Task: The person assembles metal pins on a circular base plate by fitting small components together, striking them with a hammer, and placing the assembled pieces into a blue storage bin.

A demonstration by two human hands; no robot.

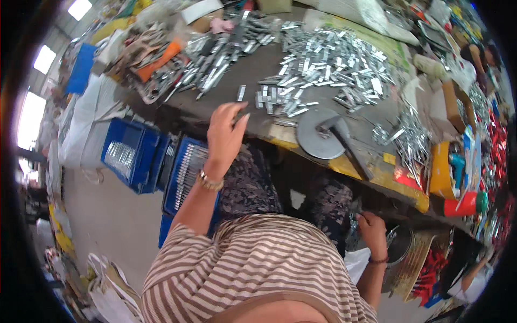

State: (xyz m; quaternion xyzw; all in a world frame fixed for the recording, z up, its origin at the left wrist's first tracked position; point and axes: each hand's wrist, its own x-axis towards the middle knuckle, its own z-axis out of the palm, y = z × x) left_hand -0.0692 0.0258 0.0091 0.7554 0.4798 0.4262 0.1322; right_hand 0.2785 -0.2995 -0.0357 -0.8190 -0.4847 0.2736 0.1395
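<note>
Along the tabletop's (234, 75) near edge, we are holding our left hand (224, 134) with thumb and fingers parted and released, just short of a small, flat, shiny silver metal strip (241, 92). Toward the far edge, a wide heap of silver metal pieces (334, 59) is lying loose. Below the near edge, we are holding our right hand (372, 230) near a dark round bucket (405, 252); whether its fingers are grasping anything, we cannot tell.
</note>
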